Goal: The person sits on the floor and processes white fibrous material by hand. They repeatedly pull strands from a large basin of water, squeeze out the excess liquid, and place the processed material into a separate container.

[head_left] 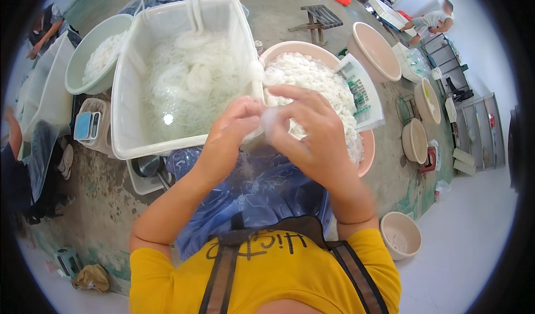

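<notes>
My left hand (234, 127) and my right hand (304, 124) meet at the near right corner of a white rectangular tub (122, 113), their fingers closed round pale translucent strands (268, 122), partly hidden and blurred. The tub holds thin white noodle-like strands (184, 91) in liquid, with longer hanks (194, 7) hanging above its far side. Just beyond my right hand, a pink basin (365, 152) is heaped with small white bundles (306, 69), and a white printed sheet (362, 91) leans at its right.
A scale (92, 125) and green basin (78, 80) are left. A steel pot (146, 166) lies below the tub. Co-workers (47, 24) (8, 152) are at left, another person (432, 24) back right. A stool (316, 18), several basins (373, 52) and metal racks (482, 130) stand around. Blue plastic (206, 197) covers my lap.
</notes>
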A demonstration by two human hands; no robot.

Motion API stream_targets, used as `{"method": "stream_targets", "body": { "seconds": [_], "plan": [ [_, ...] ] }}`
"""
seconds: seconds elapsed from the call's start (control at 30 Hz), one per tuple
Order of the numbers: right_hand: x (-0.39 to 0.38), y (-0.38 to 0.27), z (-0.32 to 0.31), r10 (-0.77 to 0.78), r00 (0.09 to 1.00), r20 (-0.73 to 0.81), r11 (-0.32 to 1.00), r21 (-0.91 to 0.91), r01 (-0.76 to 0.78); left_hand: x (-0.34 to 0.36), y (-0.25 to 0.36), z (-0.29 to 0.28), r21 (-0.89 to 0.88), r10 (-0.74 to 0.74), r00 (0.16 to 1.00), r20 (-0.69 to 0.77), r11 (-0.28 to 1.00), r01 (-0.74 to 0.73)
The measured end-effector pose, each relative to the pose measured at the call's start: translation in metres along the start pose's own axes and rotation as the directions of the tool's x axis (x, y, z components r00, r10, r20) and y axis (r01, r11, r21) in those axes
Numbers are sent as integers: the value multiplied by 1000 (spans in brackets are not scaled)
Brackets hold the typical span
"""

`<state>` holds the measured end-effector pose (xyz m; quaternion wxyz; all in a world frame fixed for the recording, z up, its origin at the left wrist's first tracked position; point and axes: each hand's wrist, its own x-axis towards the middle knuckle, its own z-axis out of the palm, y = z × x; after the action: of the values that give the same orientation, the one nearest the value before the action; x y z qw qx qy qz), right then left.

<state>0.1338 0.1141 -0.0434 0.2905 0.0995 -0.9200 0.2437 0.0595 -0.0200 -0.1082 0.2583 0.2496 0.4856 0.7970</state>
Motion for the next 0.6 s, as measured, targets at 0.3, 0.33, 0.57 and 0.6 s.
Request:
{"method": "stream_targets", "body": {
  "seconds": [0.3, 0.33, 0.57, 0.6],
  "plan": [
    [-7, 7, 16, 673, 720, 172, -75, 984, -165, -11, -9, 23, 46, -318, 947, -44, 946, 320],
    [-10, 15, 16, 651, 717, 248, -213, 967, -141, -10, -19, 19, 365, -26, 1000, 7, 931, 21],
    [-38, 94, 65, 720, 653, -235, 578, 723, -378, 34, 9, -16, 707, 505, 849, 153, 544, -452],
    [-68, 133, 81, 476, 827, -299, 858, -51, -512, 48, 39, -4, 415, 630, 771, -91, 728, -546]
  ]
}}
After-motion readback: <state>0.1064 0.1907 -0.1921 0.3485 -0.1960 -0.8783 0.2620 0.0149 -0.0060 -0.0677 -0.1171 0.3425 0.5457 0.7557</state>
